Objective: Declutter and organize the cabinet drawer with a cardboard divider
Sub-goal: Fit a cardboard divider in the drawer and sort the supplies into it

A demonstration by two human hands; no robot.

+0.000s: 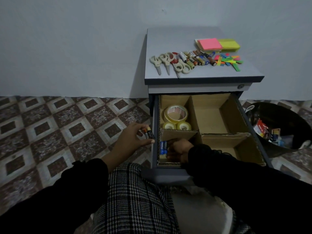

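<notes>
Three tape rolls (175, 119) in drawer (155, 132), left hand (133, 139) pinching two batteries (148, 133), right hand (179, 149) grip unclear.

The scene is dim and bluish throughout, with soft, grainy detail. The cabinet (202, 78) throws a broad soft shadow on the wall (84, 39) toward 10 o'clock, so light arrives from about 4 o'clock. Wide-angle bending curves the floor tiles (50, 124) near 9 o'clock. The sleeves (50, 200) toward 6 o'clock sink to near black. No glare shows; small labels stay unreadable.
</notes>
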